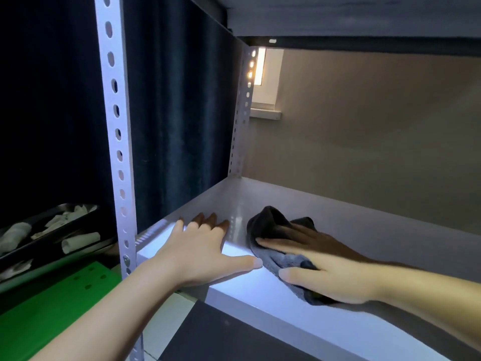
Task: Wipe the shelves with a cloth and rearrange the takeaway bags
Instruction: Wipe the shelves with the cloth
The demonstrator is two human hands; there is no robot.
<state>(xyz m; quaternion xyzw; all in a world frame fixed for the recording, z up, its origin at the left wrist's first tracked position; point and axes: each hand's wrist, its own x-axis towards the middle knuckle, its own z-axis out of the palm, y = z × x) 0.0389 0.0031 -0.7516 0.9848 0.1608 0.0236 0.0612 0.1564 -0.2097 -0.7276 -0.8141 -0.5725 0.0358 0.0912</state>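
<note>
You stood at the pale grey metal shelf (325,212), its bare surface running away to the right of your hands and back to the beige wall (364,126). The white perforated steel upright (114,121) rose just left of your left hand, with the dark blue curtain (177,100) behind it. Your left hand (200,252) lay flat on the shelf's front left corner, fingers spread, thumb reaching toward the cloth. Your right hand (322,264) pressed flat, fingers straight, on the crumpled dark grey microfibre cloth (276,227) at the shelf's front edge. Beyond the upright sat a black tray (86,225) of white rolled pieces above a green board (52,303).
</note>
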